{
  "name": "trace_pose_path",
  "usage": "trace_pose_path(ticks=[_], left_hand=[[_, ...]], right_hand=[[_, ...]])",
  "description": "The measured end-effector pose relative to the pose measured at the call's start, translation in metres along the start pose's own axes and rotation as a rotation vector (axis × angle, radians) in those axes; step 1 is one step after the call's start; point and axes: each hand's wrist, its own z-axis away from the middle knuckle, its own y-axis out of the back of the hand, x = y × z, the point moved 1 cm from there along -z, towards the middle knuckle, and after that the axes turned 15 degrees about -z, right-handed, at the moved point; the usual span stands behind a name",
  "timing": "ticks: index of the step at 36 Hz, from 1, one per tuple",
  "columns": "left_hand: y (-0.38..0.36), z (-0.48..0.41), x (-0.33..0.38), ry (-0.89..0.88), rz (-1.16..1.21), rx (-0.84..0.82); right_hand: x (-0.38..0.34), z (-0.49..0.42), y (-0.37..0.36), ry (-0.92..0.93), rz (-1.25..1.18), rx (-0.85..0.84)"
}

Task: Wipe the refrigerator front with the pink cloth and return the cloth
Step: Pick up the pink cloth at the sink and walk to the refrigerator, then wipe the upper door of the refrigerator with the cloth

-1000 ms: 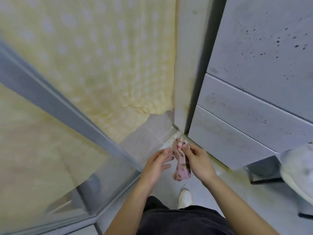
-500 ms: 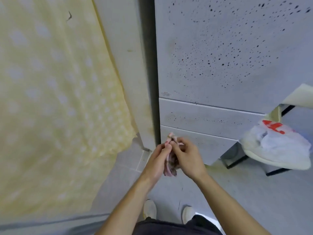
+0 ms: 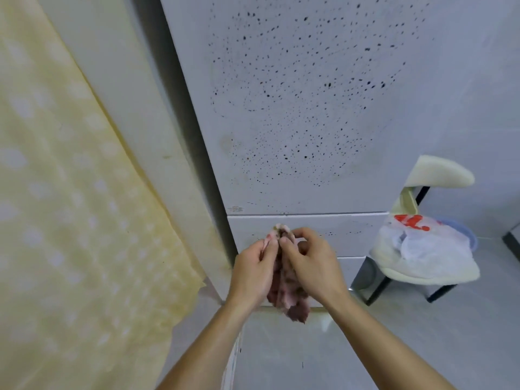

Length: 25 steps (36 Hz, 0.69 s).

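The refrigerator (image 3: 295, 114) fills the upper middle of the view, its pale grey front dotted with many small dark specks; two drawer fronts lie below the main door. The pink patterned cloth (image 3: 289, 294) hangs bunched between my two hands in front of the lower drawers. My left hand (image 3: 251, 273) pinches the cloth's top edge from the left. My right hand (image 3: 312, 263) pinches the same top edge from the right, fingertips nearly meeting the left ones. The cloth does not touch the fridge front.
A yellow dotted curtain (image 3: 64, 209) hangs along the left. A cream chair (image 3: 427, 260) with black legs stands right of the fridge, a white plastic bag (image 3: 422, 243) with red print on its seat. Pale floor tiles (image 3: 394, 347) lie below.
The view has swung right and up, from the glass door and curtain to the fridge front. My left hand has closed in and taken the cloth's top edge beside the right hand.
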Motion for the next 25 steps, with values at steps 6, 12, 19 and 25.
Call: trace_pose_path(ticks=[6,12,19,25], left_hand=[[0.011,-0.021,0.037,-0.051,0.037,-0.085],[0.034,-0.031,0.08,-0.089,0.32,-0.079],[0.055,-0.042,0.106,-0.249,0.332,-0.081],[0.081,-0.061,0.108,-0.376,0.096,-0.094]], right_hand=[[-0.034,-0.011,0.009,0.195,0.07,0.028],[-0.057,-0.021,0.014,0.308,-0.057,-0.11],[-0.083,-0.04,0.026,0.386,-0.186,-0.199],[-0.106,-0.07,0.039,0.241,-0.125,-0.216]])
